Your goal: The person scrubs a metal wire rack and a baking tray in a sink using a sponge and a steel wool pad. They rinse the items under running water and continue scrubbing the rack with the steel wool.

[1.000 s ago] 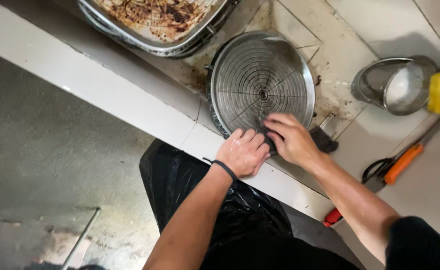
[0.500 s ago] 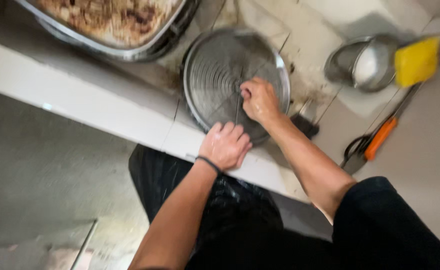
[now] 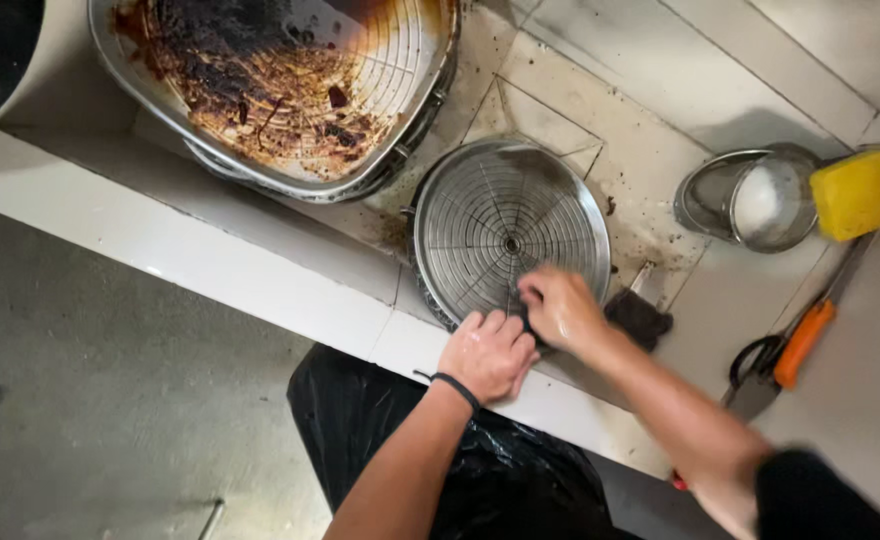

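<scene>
The right hand has slid down to the round wire rack's near edge.
Its fingers curl onto the wires; the left hand, fingers together, presses the rim beside it.

No pkgs, labels, signs or screens in view near either hand.
</scene>
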